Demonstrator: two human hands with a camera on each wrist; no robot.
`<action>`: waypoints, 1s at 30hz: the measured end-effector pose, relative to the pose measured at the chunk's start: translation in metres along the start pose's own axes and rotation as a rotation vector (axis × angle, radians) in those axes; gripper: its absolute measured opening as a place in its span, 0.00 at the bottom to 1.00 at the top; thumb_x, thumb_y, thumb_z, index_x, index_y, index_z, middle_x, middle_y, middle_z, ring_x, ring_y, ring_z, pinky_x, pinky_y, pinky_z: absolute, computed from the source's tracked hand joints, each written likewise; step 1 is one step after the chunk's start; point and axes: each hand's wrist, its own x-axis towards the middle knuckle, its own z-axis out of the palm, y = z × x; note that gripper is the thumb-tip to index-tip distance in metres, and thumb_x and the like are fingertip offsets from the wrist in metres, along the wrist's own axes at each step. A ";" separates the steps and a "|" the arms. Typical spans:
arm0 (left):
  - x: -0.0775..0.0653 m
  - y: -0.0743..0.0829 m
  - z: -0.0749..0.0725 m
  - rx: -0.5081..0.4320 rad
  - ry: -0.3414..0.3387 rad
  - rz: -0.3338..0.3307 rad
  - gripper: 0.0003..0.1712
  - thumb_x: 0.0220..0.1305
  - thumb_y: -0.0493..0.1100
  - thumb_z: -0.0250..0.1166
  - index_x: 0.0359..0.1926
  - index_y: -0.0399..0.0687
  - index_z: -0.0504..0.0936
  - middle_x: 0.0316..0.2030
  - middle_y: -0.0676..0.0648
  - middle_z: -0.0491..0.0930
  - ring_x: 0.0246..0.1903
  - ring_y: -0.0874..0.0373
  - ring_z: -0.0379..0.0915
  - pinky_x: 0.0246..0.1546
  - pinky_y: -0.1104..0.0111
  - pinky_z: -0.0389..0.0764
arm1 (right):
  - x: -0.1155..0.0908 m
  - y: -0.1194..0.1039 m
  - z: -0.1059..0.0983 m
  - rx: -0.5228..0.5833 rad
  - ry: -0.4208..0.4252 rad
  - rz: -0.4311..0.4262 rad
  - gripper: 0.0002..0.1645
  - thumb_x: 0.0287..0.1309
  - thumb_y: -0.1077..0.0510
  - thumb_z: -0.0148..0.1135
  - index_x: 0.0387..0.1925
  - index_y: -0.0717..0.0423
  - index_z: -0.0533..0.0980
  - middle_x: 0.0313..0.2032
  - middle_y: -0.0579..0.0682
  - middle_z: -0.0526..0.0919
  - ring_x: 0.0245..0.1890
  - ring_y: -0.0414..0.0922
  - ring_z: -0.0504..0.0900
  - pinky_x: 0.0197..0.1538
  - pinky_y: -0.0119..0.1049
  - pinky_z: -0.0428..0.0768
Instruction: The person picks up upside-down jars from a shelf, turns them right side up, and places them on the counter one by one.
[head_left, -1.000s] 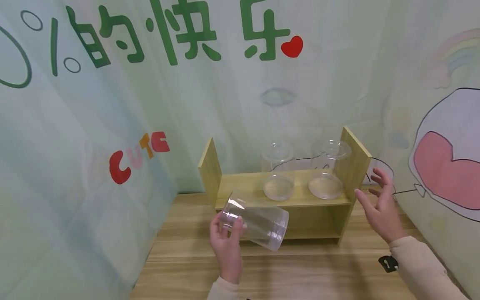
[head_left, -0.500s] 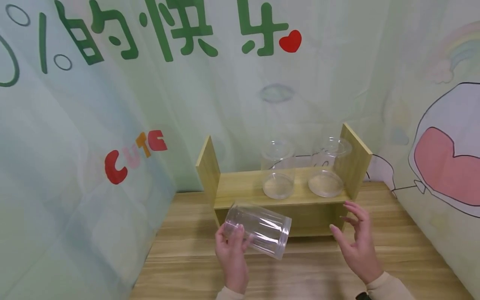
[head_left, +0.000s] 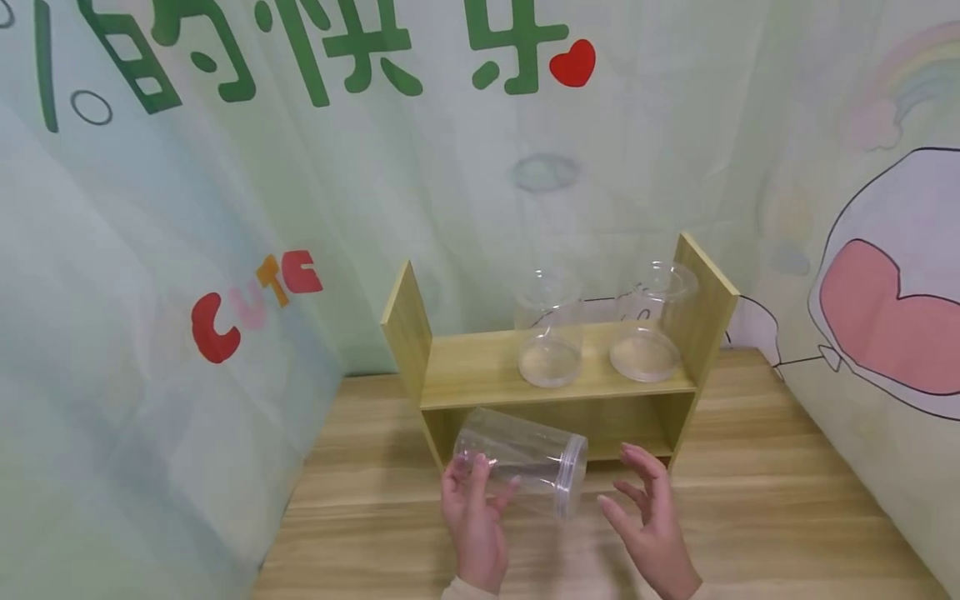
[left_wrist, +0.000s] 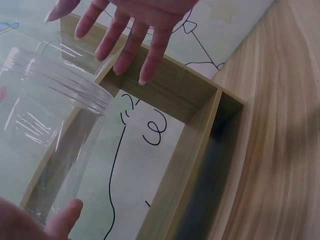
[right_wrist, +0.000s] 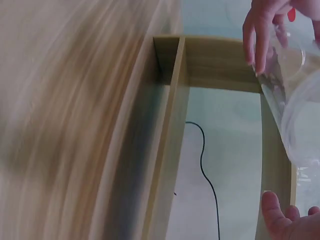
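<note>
Clear plastic is shining in the left hand [head_left: 478,533], whose thumb and fingers are gripping a jar [head_left: 521,454] tilted on its side over the table [head_left: 375,542], while the right hand [head_left: 651,533], its parted fingers bent and holding nothing, is hovering just beside the jar's ridged end [head_left: 572,479]. The step in hand is seemingly offering that end to the right hand, the next move probably calling for a gentle grasp there; the left wrist view is separating right fingers that are overlapping in the head view. Farther back, a wooden shelf [head_left: 453,367] is carrying two upright jars [head_left: 550,329].
</note>
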 end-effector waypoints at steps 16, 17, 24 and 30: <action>-0.004 -0.019 0.000 -0.158 0.074 -0.216 0.23 0.55 0.51 0.64 0.43 0.44 0.65 0.44 0.43 0.66 0.45 0.47 0.67 0.44 0.47 0.71 | -0.017 0.005 0.034 0.010 0.032 0.023 0.60 0.25 0.74 0.74 0.62 0.73 0.50 0.65 0.66 0.44 0.64 0.55 0.50 0.57 0.32 0.65; -0.005 -0.020 0.000 -0.166 0.078 -0.237 0.23 0.55 0.52 0.64 0.43 0.44 0.65 0.45 0.43 0.65 0.46 0.47 0.67 0.45 0.48 0.71 | -0.016 0.004 0.034 -0.004 0.036 0.024 0.60 0.24 0.74 0.74 0.62 0.73 0.51 0.65 0.66 0.45 0.64 0.55 0.51 0.57 0.31 0.65; -0.012 -0.029 -0.002 -0.164 0.062 -0.357 0.25 0.56 0.57 0.60 0.41 0.43 0.65 0.48 0.41 0.62 0.48 0.45 0.67 0.47 0.50 0.71 | -0.006 -0.015 0.038 -0.047 0.048 -0.060 0.55 0.21 0.79 0.73 0.58 0.77 0.55 0.61 0.75 0.47 0.60 0.64 0.53 0.56 0.33 0.66; -0.015 -0.034 -0.001 -0.174 0.039 -0.445 0.29 0.56 0.60 0.59 0.47 0.44 0.63 0.50 0.43 0.59 0.48 0.47 0.68 0.44 0.59 0.74 | 0.000 -0.020 0.037 -0.085 0.058 -0.156 0.49 0.20 0.77 0.73 0.54 0.75 0.63 0.58 0.78 0.50 0.59 0.68 0.52 0.58 0.32 0.64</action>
